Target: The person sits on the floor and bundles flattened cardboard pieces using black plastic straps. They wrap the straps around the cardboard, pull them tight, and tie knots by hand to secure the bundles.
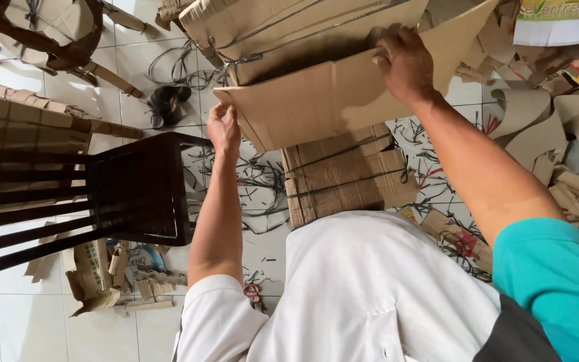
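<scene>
In the head view, the person's left hand (pixel 224 127) pinches the near-left corner of a large brown corrugated cardboard sheet (pixel 323 97), with the fingers curled closed around its edge. The right hand (pixel 407 62) grips the same sheet further right and higher up, its fingers folded over the top edge and the knuckles facing the camera. The cardboard sheet is held up off the floor between both hands, tilted, in the far middle of the scene, with a crease running across it.

Just behind the sheet, a bulky bundle of brown cardboard tied with dark strapping (pixel 283 30) rises toward the far edge. Below the sheet, a flat strapped stack of folded brown cartons (pixel 346 177) lies on the white tiled floor (pixel 8 315), just beyond the person's white shirt (pixel 363 288).

To the left stands a dark brown wooden chair (pixel 135 191), its seat near the left hand. Loose black plastic strapping bands (pixel 263 181) lie tangled on the floor between the chair and the stack. A black sandal (pixel 169 104) sits on the tiles far left of the sheet. Torn cardboard scraps (pixel 102 275) lie under the chair, and small red-handled scissors (pixel 252 291) rest on the floor near the shirt. At the right, a heap of crumpled brown cardboard pieces (pixel 557 127) covers the floor.
</scene>
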